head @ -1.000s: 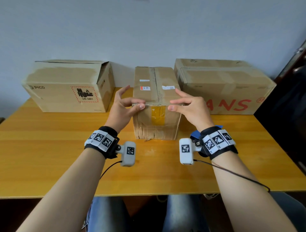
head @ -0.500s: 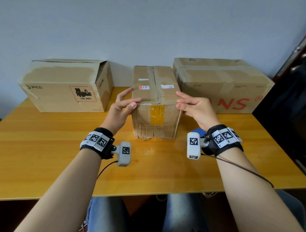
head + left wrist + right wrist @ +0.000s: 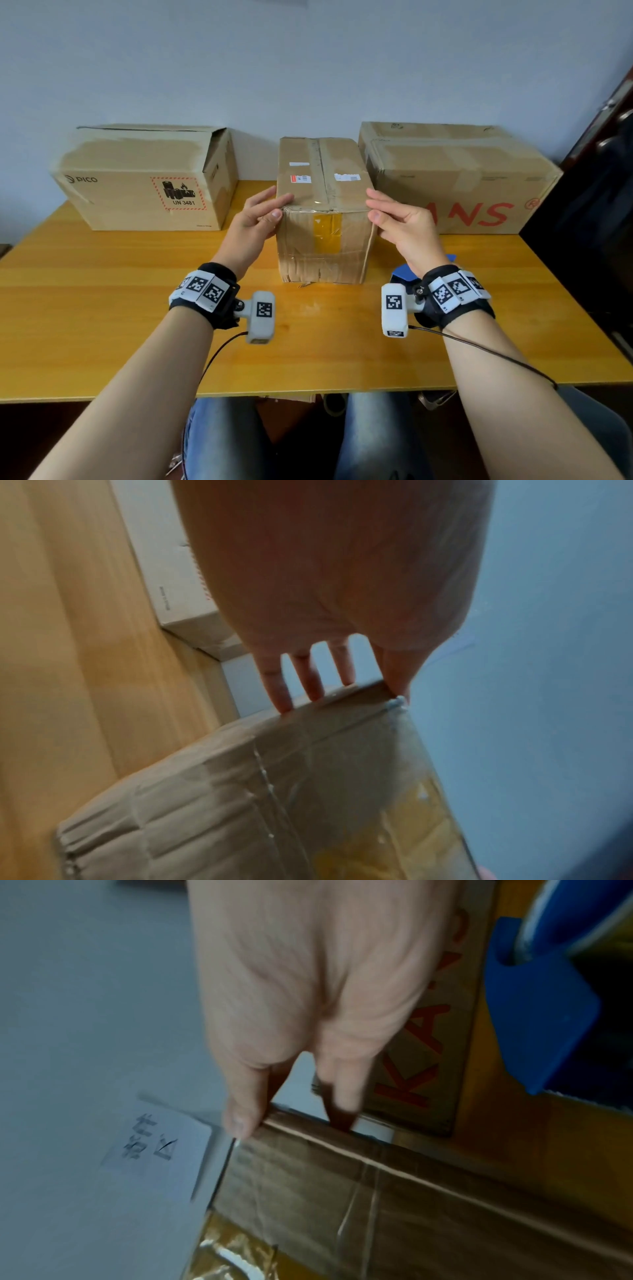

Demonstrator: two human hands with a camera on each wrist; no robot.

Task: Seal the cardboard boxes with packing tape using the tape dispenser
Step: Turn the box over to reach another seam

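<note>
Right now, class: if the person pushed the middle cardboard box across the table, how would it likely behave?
The middle box would probably slide, not roll: it sits flat on the smooth table. Its creased front suggests soft walls that may dent under the left hand and right hand. Its weight cannot be judged.

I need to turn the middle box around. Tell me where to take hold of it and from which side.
Grip the middle box by its two long side walls near the top front corners, one hand from each side. It stands narrow between the left hand and right hand, so both reach across it, and boxes on either side leave only the front clear.
</note>
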